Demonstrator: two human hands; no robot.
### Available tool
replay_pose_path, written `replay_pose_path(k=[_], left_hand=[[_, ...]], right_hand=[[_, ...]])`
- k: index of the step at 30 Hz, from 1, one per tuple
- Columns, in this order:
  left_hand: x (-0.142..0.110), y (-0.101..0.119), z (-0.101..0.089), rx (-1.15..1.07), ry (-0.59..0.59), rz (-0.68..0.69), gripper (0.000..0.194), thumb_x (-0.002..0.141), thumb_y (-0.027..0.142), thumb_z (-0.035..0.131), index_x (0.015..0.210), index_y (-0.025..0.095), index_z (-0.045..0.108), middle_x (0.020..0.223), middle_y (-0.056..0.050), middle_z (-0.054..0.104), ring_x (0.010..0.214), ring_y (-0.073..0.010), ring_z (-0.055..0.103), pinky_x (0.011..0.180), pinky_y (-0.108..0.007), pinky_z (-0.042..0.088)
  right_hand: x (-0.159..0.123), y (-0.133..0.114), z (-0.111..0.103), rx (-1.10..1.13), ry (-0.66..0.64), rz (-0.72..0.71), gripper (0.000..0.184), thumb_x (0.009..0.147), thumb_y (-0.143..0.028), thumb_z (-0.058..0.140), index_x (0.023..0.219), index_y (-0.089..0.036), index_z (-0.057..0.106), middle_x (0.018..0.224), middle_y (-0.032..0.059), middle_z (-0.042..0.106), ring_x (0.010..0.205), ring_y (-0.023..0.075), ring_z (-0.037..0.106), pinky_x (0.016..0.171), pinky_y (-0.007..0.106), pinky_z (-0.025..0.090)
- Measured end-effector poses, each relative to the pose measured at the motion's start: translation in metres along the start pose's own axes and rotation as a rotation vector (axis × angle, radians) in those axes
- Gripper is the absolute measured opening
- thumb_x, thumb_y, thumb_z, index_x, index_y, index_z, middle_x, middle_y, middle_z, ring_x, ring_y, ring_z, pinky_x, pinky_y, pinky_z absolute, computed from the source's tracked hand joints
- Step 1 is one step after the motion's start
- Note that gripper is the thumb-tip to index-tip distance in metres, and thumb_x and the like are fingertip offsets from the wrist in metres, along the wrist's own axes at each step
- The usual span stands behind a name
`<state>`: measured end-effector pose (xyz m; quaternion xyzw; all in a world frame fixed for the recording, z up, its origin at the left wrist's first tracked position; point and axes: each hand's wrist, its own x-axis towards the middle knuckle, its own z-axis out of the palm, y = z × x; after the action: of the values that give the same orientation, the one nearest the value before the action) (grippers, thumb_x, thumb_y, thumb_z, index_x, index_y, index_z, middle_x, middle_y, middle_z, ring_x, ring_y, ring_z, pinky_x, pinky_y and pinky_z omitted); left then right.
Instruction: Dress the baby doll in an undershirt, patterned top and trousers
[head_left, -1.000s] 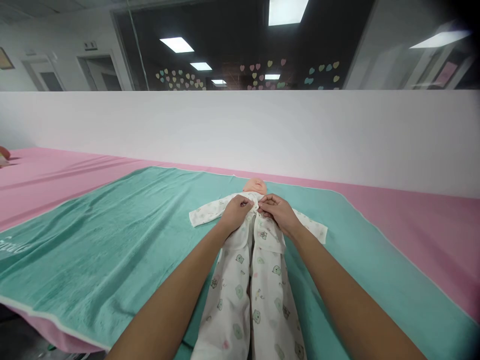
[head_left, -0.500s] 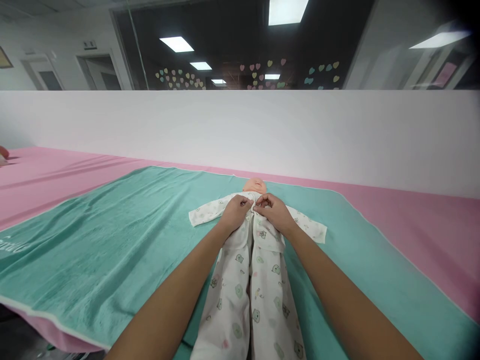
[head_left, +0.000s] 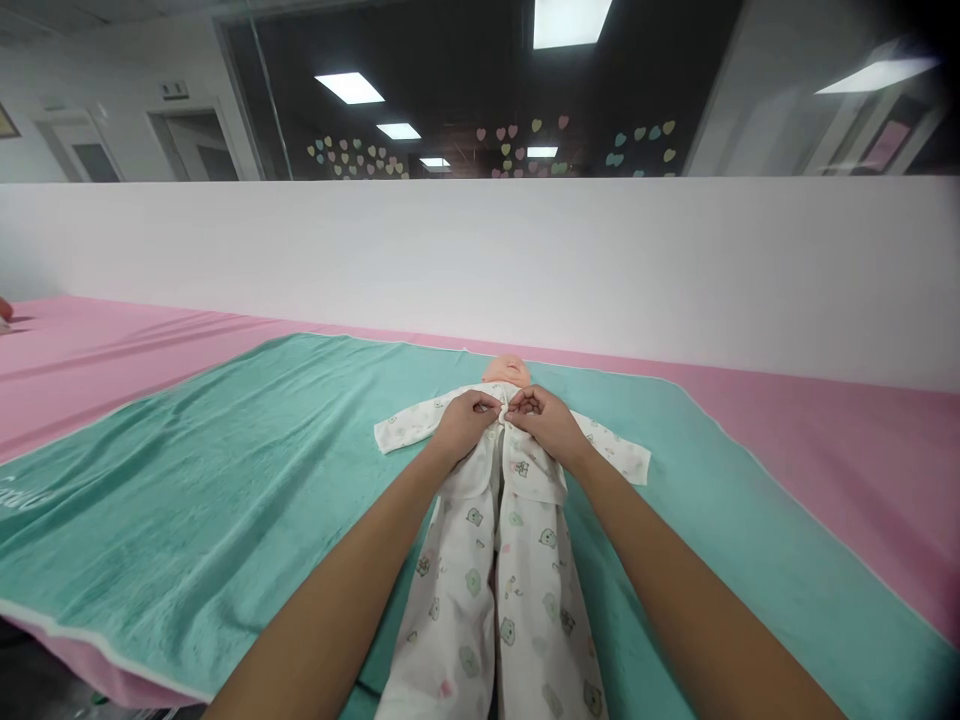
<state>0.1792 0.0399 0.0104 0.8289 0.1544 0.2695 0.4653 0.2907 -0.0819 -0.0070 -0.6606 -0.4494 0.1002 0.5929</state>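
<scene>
A baby doll (head_left: 508,370) lies on its back on a teal towel (head_left: 225,470), head away from me. It wears a white romper (head_left: 487,590) printed with small animals, sleeves spread to both sides. My left hand (head_left: 465,422) pinches the left edge of the romper's front opening at the chest. My right hand (head_left: 546,422) pinches the right edge, fingertips almost touching the left hand's. Both hands are closed on the fabric just below the doll's chin.
The towel lies on a long pink surface (head_left: 112,350) that runs left and right. A white partition wall (head_left: 480,260) stands right behind it, with dark glass above. A small reddish object (head_left: 4,310) sits at the far left edge.
My right hand has moved slightly left and closer to my left hand at the romper's chest. The view has shifted down a little.
</scene>
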Motion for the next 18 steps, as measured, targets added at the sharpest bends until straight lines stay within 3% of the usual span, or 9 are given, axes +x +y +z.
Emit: replay_pose_path(k=[7, 18], left_hand=[[-0.0005, 0.0008, 0.0007, 0.008, 0.040, -0.026, 0.013, 0.070, 0.025, 0.056, 0.075, 0.016, 0.064, 0.082, -0.004, 0.066, 0.076, -0.0163, 0.058, 0.069, -0.027, 0.042], [-0.0052, 0.0062, 0.0042, 0.133, 0.079, 0.087, 0.023, 0.073, 0.039, 0.054, 0.071, 0.018, 0.061, 0.082, -0.002, 0.062, 0.078, -0.0162, 0.056, 0.067, -0.026, 0.040]], right_hand=[[-0.0012, -0.0002, 0.0006, 0.042, 0.018, 0.028, 0.023, 0.069, -0.031, 0.066, 0.083, -0.017, 0.056, 0.083, 0.0021, 0.057, 0.072, 0.0122, 0.050, 0.062, 0.021, 0.039], [-0.0023, -0.0017, 0.0031, 0.003, 0.061, 0.024, 0.027, 0.071, -0.039, 0.066, 0.081, -0.016, 0.055, 0.074, 0.0009, 0.053, 0.067, 0.0113, 0.047, 0.058, 0.020, 0.037]])
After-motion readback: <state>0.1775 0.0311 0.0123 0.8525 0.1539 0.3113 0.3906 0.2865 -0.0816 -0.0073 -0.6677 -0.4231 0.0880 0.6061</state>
